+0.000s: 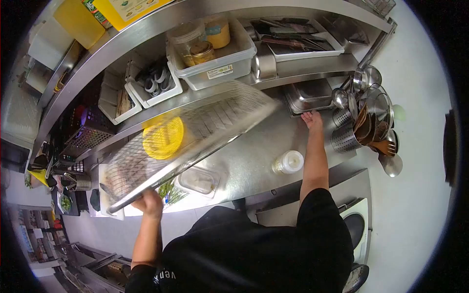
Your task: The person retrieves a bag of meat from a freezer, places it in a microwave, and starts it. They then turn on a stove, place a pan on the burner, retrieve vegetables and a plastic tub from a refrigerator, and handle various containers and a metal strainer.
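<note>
My left hand [149, 202] is closed around the near edge of a large wire rack [215, 115], held tilted above the counter and smeared by motion. Behind its mesh shows a round yellow lid or container [163, 137]. Below the rack lie a bunch of green herbs [172, 193] and a clear plastic container [198, 180]. At the back of the counter, my right hand [311, 118] reaches to the front edge of a steel pan [309, 96], its fingers apart and seeming to touch the rim. A white-lidded tub [289, 162] stands left of my right forearm.
Perforated steel holders [344, 139] with ladles, strainers and spatulas stand at the counter's right end. The shelf [305, 68] above carries a clear bin [212, 63] of jars and a white tray [312, 52] of utensils. A white cutting board [104, 195] lies at left.
</note>
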Tool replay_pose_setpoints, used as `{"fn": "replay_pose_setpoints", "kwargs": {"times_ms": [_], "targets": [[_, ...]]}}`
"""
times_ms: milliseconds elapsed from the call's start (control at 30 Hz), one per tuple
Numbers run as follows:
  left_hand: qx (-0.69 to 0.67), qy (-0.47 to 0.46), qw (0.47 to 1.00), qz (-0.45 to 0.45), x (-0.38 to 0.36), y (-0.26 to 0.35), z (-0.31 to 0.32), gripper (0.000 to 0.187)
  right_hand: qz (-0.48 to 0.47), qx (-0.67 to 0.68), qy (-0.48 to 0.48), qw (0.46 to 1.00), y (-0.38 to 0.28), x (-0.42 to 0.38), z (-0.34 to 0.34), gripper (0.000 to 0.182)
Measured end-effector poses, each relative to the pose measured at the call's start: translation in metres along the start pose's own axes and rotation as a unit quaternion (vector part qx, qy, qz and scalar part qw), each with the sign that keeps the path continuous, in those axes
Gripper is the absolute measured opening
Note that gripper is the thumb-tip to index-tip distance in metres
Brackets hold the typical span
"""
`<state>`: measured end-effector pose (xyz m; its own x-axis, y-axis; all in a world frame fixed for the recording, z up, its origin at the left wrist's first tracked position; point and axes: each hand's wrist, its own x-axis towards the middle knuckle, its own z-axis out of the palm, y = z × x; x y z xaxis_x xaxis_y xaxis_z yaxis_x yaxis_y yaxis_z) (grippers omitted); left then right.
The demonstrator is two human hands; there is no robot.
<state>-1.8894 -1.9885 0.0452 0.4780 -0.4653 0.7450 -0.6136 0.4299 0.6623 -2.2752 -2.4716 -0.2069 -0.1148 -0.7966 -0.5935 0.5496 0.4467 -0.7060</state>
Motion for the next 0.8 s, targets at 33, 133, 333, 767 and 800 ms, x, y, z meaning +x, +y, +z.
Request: {"fn": "replay_pose_setpoints", "kwargs": {"times_ms": [33,133,333,767,800], "targets": [[0.008,0.013,1.0,-0.021,0.011,0.015,-0.007,0.05,0.011,0.0,0.033,0.999,-0.004,-0.007,0.008,0.039],[-0.023,0.052,0.998,-0.018,0.036,0.047,-0.023,0.05,0.026,0.082,-0.009,0.996,-0.013,-0.02,0.023,0.042],[0.044,0.133,0.99,-0.025,0.044,0.07,-0.076,0.051,-0.07,0.113,-0.124,0.983,-0.016,0.059,0.023,0.035],[0.135,0.241,0.961,-0.014,0.022,0.095,-0.163,0.049,-0.106,0.145,0.153,0.972,-0.041,-0.001,0.057,0.061],[0.137,0.232,0.963,-0.01,0.019,0.096,-0.17,0.049,-0.104,0.143,0.151,0.973,-0.038,-0.004,0.061,0.061]]}}
